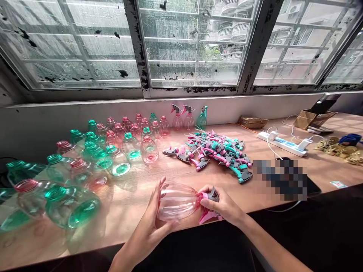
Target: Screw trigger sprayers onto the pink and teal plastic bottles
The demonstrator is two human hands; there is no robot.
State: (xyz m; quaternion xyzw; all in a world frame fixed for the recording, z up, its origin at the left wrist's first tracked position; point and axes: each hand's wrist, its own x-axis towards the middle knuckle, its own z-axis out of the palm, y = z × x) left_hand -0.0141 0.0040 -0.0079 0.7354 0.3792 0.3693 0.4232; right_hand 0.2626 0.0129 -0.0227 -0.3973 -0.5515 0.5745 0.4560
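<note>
A clear pink spray bottle lies sideways in the air over the table's front edge, its neck toward the right. My left hand cups the bottle's base end, thumb below and fingers behind it. At the neck, my right hand pinches the pink collar of a grey and pink trigger sprayer, which sits on the bottle's mouth. How far the collar is screwed on cannot be seen. Beyond the hands is a heap of pink, teal and grey trigger sprayers with thin tubes.
Several open pink and green bottles stand on the left of the wooden table. Three bottles with sprayers stand by the wall. On the right are a power strip, a dark blurred-out device and a cardboard holder.
</note>
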